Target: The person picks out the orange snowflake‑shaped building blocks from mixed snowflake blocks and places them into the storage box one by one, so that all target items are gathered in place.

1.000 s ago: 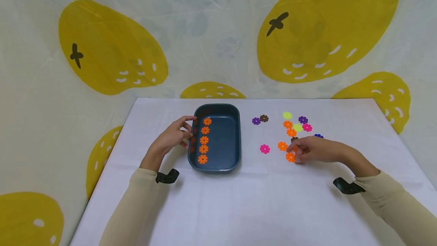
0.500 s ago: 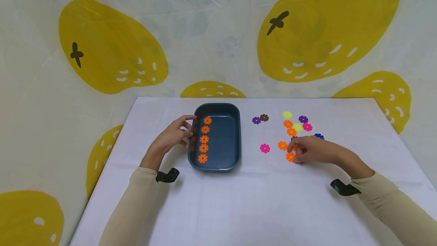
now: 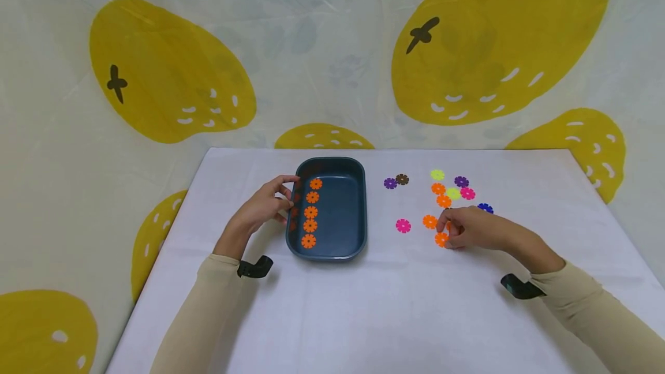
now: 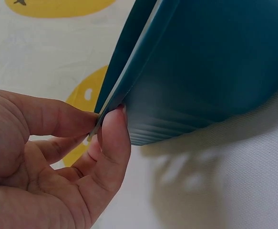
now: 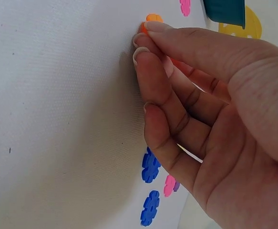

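Note:
A dark blue-green tray [image 3: 342, 218] stands left of the middle of the table, with a column of several orange snowflake discs [image 3: 310, 225] along its left side. My left hand [image 3: 262, 206] pinches the tray's left rim between thumb and fingers, seen closely in the left wrist view. On the right side of the table my right hand [image 3: 480, 228] pinches the edge of an orange snowflake disc [image 3: 441, 240] with thumb and fingertips. That disc [image 5: 154, 18] shows partly past the thumb in the right wrist view. The hand partly covers other discs behind it.
Around the right hand lie loose discs: orange ones [image 3: 429, 221], yellow ones [image 3: 437, 175], pink ones [image 3: 403, 225], purple ones [image 3: 461, 182] and a blue one [image 3: 485, 208]. A brown disc [image 3: 402, 179] lies toward the back. The white-covered table [image 3: 332, 316] meets a patterned cloth behind.
My right wrist and forearm have shifted a little to the left, while the fingertips stay at the orange disc and draw closer on its edge. The left hand and tray hold still.

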Demonstrator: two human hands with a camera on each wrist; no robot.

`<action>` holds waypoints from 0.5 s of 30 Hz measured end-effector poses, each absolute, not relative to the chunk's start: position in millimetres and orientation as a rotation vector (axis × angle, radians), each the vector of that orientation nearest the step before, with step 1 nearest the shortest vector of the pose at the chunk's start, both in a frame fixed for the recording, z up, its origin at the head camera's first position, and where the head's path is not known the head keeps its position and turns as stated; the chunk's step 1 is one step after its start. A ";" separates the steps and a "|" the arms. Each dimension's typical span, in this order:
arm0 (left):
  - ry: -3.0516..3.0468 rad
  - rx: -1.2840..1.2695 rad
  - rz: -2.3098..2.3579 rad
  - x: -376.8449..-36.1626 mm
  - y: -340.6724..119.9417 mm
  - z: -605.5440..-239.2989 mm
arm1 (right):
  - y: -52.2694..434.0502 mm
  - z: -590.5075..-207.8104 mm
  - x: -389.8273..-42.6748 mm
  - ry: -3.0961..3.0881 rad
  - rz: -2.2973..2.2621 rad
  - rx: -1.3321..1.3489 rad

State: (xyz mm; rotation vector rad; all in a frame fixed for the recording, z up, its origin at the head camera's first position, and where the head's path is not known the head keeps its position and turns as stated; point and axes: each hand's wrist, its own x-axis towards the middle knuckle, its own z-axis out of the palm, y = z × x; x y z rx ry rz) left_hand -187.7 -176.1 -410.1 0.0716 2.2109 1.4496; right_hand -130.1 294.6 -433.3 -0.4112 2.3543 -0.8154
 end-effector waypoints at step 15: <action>2.215 0.081 1.455 -188.7 -177.0 -413.1 | 295.9 -434.1 -129.9 2.424 -0.757 -0.512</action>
